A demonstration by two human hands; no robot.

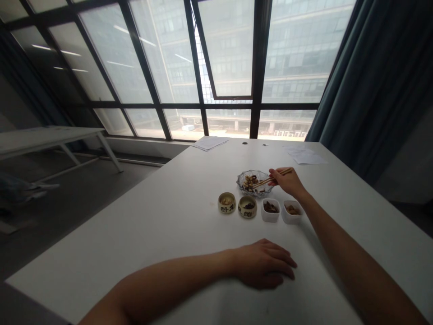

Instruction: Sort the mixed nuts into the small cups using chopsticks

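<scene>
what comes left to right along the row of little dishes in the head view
lettered ceramic cup of pale food → lettered ceramic cup of dark food → white square dish of dark food → white square dish of tan food

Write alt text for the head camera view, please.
Right hand holds chopsticks over a glass bowl of brown food on a white table, beside two small ceramic cups and two white dishes. The left hand rests on the table.

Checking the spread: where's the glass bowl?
In the head view, the glass bowl sits on the table, under the chopsticks in the right hand, behind two white square dishes.
</scene>
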